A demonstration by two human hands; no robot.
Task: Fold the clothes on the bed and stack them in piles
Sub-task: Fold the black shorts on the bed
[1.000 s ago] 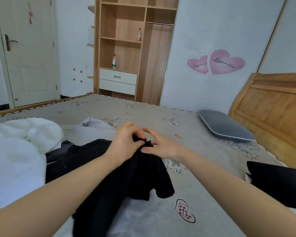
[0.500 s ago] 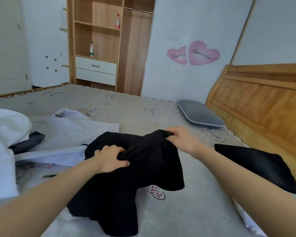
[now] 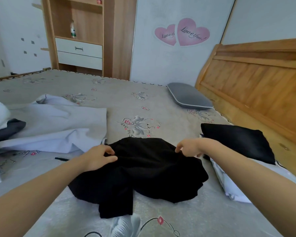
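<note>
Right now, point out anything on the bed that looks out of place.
A small black pen-like object lies loose on the bed cover, near the light grey garment, left of the left hand. Too small to identify. Otherwise only clothes and a pillow.

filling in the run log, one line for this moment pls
stage: spreading black garment flat on bed | left hand: pinching top edge | right hand: pinching top edge | folded: not yet

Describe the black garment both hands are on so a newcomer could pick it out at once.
Start at the wooden headboard on the right and come across the grey printed bedspread to its near middle. The black garment lies spread and rumpled there, left hand and right hand at its far edge. The other black piece is folded, beside the headboard.
</note>
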